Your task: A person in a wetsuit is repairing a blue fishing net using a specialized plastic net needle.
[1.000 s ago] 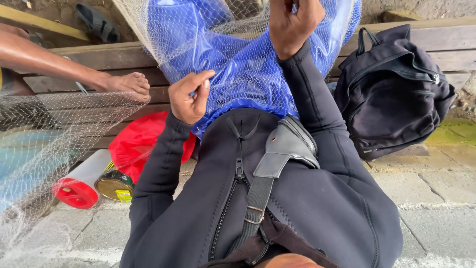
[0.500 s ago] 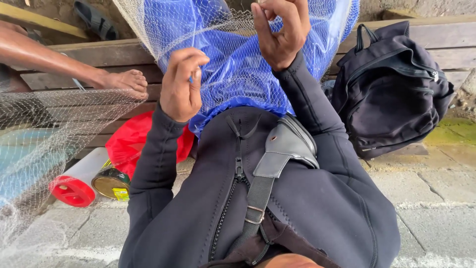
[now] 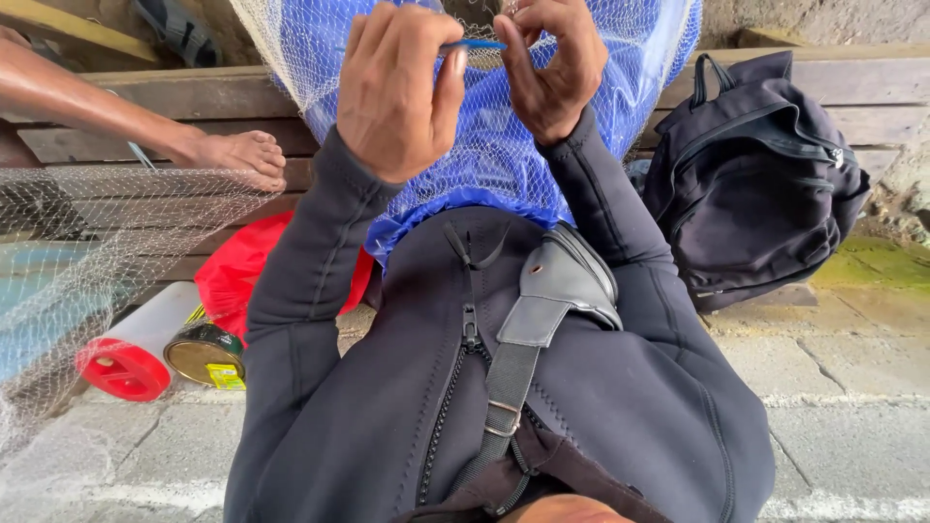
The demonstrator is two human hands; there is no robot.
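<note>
Both hands' fingers (image 3: 448,73) pinched on blue needle (image 3: 472,45), fishing net (image 3: 320,58) above paved floor (image 3: 852,387).

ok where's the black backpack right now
In the head view the black backpack stands at the right, leaning against the wooden planks, beside the person's right sleeve.

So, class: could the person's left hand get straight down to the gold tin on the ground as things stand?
Probably not straight away. The left hand is raised, pinching a thin blue tool at the net. The gold tin lies low beside the red bag, nothing covering it, so the hand must let go first.
</note>
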